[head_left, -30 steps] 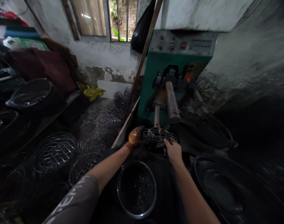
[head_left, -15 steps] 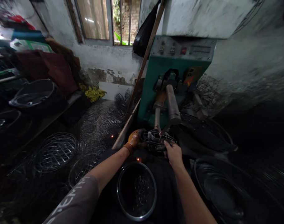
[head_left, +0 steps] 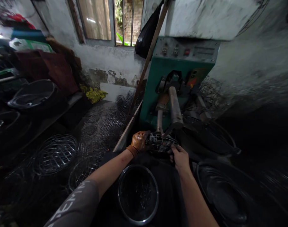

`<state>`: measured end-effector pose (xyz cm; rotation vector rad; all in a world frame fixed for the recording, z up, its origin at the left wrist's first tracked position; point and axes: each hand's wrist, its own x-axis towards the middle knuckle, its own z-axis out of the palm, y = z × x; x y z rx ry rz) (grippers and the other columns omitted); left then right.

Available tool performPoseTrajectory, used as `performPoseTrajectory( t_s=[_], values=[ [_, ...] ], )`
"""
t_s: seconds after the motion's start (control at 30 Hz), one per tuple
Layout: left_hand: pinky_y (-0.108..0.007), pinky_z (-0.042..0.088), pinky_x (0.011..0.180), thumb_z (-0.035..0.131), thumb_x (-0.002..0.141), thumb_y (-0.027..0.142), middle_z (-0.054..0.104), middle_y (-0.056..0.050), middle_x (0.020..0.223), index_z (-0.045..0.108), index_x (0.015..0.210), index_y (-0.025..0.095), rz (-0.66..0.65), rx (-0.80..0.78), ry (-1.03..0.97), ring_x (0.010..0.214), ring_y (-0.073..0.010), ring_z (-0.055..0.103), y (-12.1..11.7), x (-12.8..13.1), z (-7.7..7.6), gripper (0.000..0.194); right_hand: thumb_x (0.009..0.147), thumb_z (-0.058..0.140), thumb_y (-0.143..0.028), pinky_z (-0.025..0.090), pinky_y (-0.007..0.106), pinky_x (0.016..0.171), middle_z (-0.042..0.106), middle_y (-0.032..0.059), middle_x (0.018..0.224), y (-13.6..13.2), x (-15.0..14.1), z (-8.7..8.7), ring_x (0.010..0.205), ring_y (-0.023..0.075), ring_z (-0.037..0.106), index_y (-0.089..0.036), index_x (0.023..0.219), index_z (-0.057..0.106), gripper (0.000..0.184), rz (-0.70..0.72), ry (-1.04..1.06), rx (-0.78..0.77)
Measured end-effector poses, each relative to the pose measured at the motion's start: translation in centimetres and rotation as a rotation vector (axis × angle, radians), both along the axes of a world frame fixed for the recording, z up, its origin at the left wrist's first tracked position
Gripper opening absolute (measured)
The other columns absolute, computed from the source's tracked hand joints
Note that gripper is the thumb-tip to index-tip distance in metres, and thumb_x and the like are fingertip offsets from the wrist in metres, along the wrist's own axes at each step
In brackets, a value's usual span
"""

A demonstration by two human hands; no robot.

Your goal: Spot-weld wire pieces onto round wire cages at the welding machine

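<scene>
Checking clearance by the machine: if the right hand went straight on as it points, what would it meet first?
The right hand would meet the wire frame first, right at its fingers. Beyond, the lower metal arm of the green machine looks next, though depth is unclear.

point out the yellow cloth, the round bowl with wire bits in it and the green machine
yellow cloth [head_left: 94, 95], head view, its crumpled middle
round bowl [head_left: 155, 209], head view, its shiny rim
green machine [head_left: 147, 105], head view, its green front panel
</scene>
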<state>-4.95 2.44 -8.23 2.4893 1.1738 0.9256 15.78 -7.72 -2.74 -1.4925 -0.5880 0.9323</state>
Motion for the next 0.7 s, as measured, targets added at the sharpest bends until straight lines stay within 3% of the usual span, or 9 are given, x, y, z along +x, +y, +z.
performPoseTrajectory(
  t_s=[0.23,0.37,0.5,0.7],
  values=[
    [-0.047,0.052,0.110,0.080,0.072,0.053,0.070,-0.016,0.132,0.057,0.146,0.015,-0.004,-0.006,-0.026,0.124,-0.0346,0.066,-0.1,-0.1,0.2,0.086,0.046,0.089,-0.066,0.026,0.018,0.029,0.058,-0.0062,0.046,-0.1,-0.2,-0.1,0.031,0.0080,0.039,-0.020,0.080,0.062,0.064,-0.018,0.016,-0.025],
    [-0.046,0.046,0.119,0.080,0.074,0.047,0.062,-0.018,0.146,0.046,0.155,0.012,0.045,-0.091,-0.080,0.136,-0.0345,0.059,-0.3,-1.0,-1.5,0.095,0.051,0.088,-0.065,0.026,0.019,0.029,0.058,-0.0055,0.046,0.0,-0.2,0.0,0.031,0.0082,0.039,-0.020,0.079,0.060,0.060,-0.018,0.008,-0.027],
    [-0.044,0.051,0.114,0.075,0.081,0.033,0.065,-0.014,0.143,0.057,0.146,0.016,0.115,-0.274,-0.111,0.132,-0.0318,0.062,-0.4,-2.1,-3.1,0.070,0.047,0.089,-0.064,0.027,0.019,0.028,0.058,-0.0048,0.046,0.0,0.1,0.1,0.031,0.0083,0.040,-0.020,0.079,0.061,0.061,-0.006,-0.004,-0.004],
    [-0.044,0.055,0.108,0.079,0.075,0.037,0.073,-0.012,0.127,0.068,0.131,0.017,0.080,-0.154,-0.177,0.119,-0.0311,0.069,-0.6,-2.0,-1.9,0.061,0.047,0.090,-0.055,0.027,0.019,0.028,0.057,-0.0055,0.046,-0.5,1.6,-0.8,0.032,0.0081,0.040,-0.020,0.075,0.059,0.055,-0.069,0.033,-0.019]
  ],
)
